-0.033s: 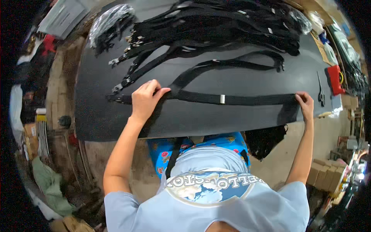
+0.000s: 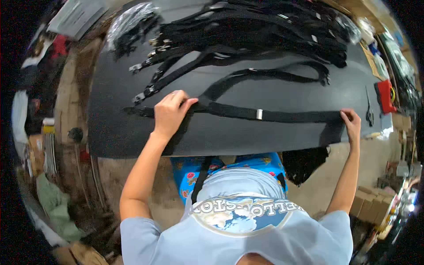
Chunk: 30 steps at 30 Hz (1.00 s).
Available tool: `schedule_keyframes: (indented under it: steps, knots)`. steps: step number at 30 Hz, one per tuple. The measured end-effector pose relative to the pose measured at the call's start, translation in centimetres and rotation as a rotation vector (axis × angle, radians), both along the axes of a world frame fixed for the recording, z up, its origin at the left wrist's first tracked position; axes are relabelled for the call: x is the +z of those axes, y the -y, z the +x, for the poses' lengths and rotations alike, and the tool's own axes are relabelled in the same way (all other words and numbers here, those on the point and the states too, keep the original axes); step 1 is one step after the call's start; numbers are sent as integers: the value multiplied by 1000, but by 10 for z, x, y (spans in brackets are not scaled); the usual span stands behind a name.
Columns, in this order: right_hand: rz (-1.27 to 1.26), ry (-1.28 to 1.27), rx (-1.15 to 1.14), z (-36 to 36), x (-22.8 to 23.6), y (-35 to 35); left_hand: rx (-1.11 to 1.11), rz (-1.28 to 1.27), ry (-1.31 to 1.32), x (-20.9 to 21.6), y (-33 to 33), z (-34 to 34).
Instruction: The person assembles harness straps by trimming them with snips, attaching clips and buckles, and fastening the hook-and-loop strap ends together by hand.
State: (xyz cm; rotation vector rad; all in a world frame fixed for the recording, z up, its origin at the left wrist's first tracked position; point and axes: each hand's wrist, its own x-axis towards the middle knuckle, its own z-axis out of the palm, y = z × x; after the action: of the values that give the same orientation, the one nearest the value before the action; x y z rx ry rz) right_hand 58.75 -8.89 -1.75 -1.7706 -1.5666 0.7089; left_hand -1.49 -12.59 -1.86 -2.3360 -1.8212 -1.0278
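A pair of black suspenders (image 2: 300,117) lies across the dark table, one strap pulled out straight between my hands. My left hand (image 2: 169,115) pinches it close to where the straps join, thumb pointing right. At the far end of that strap, my right hand (image 2: 352,123) grips it between thumb and fingers, and a piece hangs down beside it. A silvery slider (image 2: 259,114) sits midway along the strap. The other strap curves away behind and loops back at the right, ending in a clip (image 2: 326,79). Left of my left hand, a dark end of the suspenders pokes out.
Behind lies a large heap of black suspenders (image 2: 260,35) with metal clips at its left. Clear plastic wrap (image 2: 132,22) covers a bundle at the back left. Scissors (image 2: 370,112) and a red holder (image 2: 385,97) rest at the right edge of the table (image 2: 119,137).
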Motion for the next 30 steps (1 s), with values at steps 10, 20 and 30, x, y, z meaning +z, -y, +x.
schedule_keyframes:
  steps: [10, 20, 30]
  knots:
    - [336, 436, 96, -59, 16, -40, 47, -48, 36, 14, 22, -55]
    - [191, 497, 109, -51, 19, -102, -72, -209, 112, 20, 7, -23]
    - [626, 547, 102, -16, -15, -60, -47, -394, 255, 26, 19, -57]
